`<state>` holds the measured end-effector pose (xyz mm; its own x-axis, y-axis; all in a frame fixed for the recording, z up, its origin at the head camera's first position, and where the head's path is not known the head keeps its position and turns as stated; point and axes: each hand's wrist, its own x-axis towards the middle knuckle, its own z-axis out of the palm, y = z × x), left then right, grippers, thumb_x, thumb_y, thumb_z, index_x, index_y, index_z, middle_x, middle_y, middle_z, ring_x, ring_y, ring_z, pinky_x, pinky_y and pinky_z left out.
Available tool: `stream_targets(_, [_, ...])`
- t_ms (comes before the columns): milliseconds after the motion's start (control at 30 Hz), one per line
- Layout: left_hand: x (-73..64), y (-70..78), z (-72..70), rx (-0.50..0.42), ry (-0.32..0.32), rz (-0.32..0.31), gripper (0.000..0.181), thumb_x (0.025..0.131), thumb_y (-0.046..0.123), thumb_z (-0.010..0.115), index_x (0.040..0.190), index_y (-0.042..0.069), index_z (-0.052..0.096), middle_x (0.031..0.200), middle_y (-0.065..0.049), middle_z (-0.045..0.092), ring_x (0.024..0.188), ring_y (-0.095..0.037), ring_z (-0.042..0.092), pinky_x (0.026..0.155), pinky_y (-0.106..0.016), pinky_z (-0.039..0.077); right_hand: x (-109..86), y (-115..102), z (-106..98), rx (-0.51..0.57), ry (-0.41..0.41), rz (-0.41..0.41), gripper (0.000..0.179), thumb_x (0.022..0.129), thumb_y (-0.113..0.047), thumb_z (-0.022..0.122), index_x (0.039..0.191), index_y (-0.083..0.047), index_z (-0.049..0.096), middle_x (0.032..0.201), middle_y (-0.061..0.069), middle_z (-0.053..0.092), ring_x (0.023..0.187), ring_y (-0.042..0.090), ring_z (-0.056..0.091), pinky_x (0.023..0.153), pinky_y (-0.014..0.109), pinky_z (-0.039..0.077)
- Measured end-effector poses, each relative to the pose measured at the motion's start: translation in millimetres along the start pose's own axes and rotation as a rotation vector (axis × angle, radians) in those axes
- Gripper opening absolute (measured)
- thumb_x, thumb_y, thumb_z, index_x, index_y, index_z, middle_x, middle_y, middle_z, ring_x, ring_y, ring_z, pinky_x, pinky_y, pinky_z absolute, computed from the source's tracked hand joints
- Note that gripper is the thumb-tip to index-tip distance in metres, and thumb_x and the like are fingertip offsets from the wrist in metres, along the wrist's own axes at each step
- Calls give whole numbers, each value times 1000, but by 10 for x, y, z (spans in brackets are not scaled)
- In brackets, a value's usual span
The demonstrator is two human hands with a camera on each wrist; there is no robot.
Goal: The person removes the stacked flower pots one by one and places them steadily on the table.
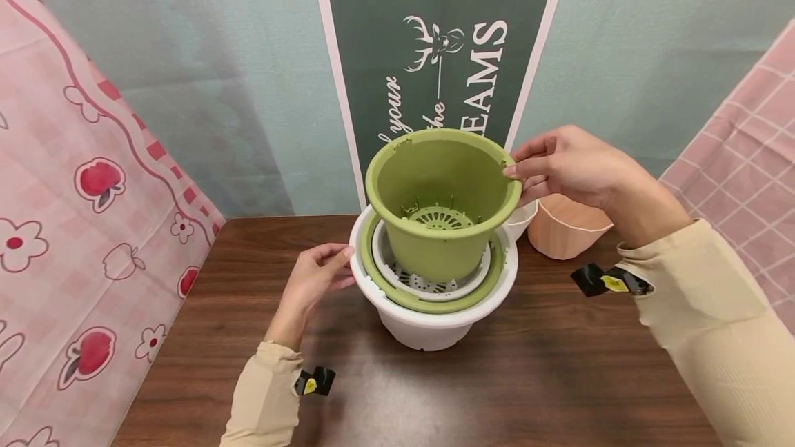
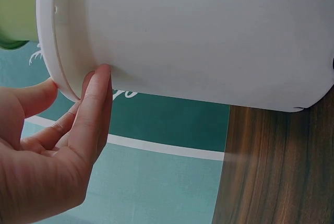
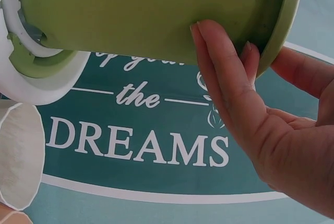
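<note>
A green plastic flower pot (image 1: 428, 254) with a slotted bottom stands partly inside a nested stack, well above the other rims. My right hand (image 1: 574, 167) pinches its rim at the right, thumb on the rim and fingers against the outer wall, as the right wrist view also shows. Around it sit a smaller white pot (image 1: 388, 257), a green pot (image 1: 397, 296) and a large white pot (image 1: 428, 336) on the outside. At the left, my left hand (image 1: 313, 278) grips the large white pot's rim, thumb on the edge and fingers along the wall beneath.
Behind the stack at right stand a peach faceted pot (image 1: 562, 226) and a white pot (image 3: 21, 153). The brown wooden table (image 1: 546, 364) backs onto a green printed curtain (image 1: 267, 88). Pink cloths hang at both sides.
</note>
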<state>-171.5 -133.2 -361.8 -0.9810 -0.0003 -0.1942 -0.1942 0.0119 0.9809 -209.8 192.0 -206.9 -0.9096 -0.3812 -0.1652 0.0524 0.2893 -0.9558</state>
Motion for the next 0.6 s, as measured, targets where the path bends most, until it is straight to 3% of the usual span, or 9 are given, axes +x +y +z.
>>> stream_targets(400, [-18,8,0,15,12,-15,28,91,10,56,113,-9,55,93,-15,60,76,-14,62,69,-29,56,-21,-28,-111,34,51,-16,29,89,3,53,111,20,45,90,16,61,70,26,65,71,39,56])
stream_targets(600, [-28,21,0,26,12,-16,29,91,11,57,113,-8,56,97,-17,59,78,-15,62,70,-29,56,-36,-14,-196,95,48,-31,13,87,6,55,98,11,58,89,18,63,74,28,65,72,43,55])
